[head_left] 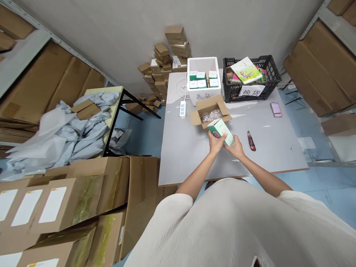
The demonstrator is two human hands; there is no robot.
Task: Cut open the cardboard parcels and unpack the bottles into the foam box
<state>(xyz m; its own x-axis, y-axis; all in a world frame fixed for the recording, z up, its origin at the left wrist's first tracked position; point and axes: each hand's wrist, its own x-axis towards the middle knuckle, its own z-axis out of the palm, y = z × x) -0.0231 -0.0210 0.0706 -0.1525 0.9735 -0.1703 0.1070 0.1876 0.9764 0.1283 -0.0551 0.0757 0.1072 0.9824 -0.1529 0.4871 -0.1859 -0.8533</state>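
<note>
Fingers of the left hand (pixel 216 143) and right hand (pixel 235 147) are curled around a green-and-white box (pixel 221 128), gripping it above the table (pixel 183 152). From the hands, an open carton (pixel 213 102) stands near at eleven o'clock, a knife (pixel 251 141) lies at three; farther, a white bin (pixel 191 94) at eleven, a black crate (pixel 236 94) at one.

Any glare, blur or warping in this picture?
Head view: apparently wide-angle stretching, with the shelved brown cartons slanting at both sides; head view: small bright glints on the clear plastic wrap; head view: a pixelated patch hides detail on the table; head view: fine print on the held green-and-white box is too small to read.
</note>
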